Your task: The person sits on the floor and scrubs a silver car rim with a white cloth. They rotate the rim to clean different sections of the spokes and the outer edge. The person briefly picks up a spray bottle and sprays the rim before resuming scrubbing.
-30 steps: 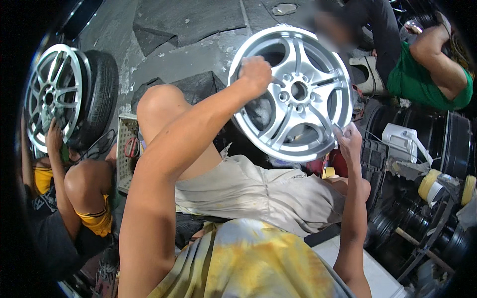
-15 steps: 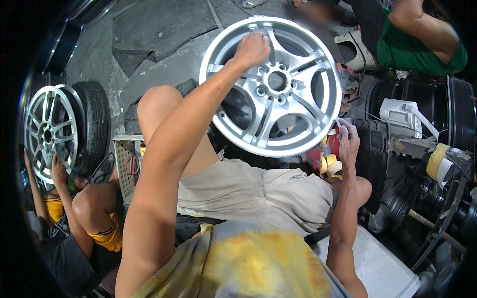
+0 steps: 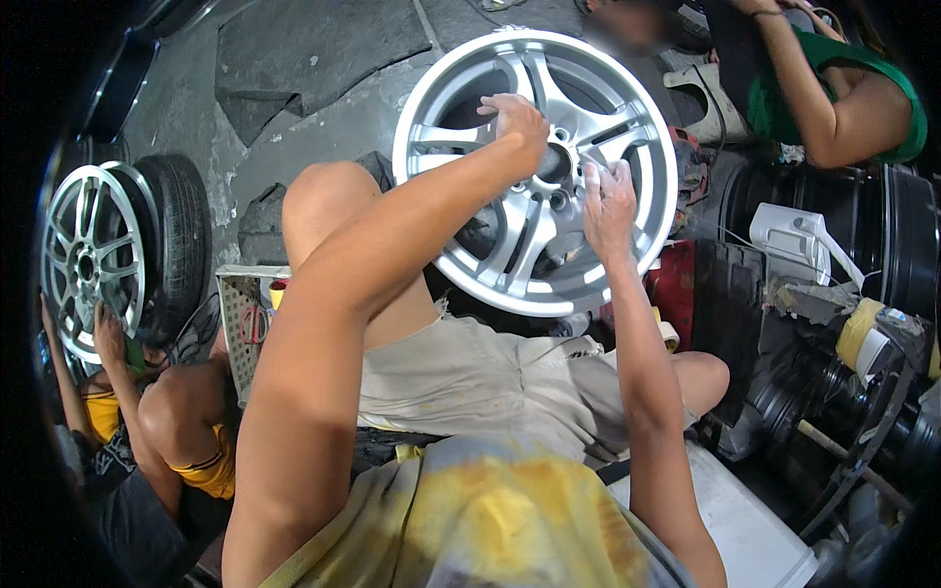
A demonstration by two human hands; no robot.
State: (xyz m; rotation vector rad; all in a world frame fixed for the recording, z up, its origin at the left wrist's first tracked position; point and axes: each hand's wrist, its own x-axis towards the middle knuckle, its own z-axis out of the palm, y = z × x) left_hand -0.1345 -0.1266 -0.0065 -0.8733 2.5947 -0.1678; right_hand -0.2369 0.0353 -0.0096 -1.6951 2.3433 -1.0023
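Note:
A silver alloy wheel (image 3: 588, 122) with a wide rim and paired spokes lies face up in front of my knees. My left hand (image 3: 520, 127) is over the left side of its hub, fingers stretched out toward the left and apart. Just right of the centre hole is my right hand (image 3: 610, 201), its bent fingers apart and pointing away from me. White dust coats those right fingertips. I see nothing held in either hand; whether the fingertips press on the metal is hard to tell.
At the left, another person's hand (image 3: 110, 338) is at a second spoked wheel (image 3: 93, 225) beside a black tyre (image 3: 176, 245). A person in green (image 3: 858, 108) sits at the far right. A perforated crate (image 3: 232, 328) with red-handled scissors (image 3: 255, 323) stands near my left knee.
My left hand has moved from the upper spoke toward the hub, its fingers spreading. My right hand has come from beside the rim onto the wheel's middle. The person in green has shifted an arm.

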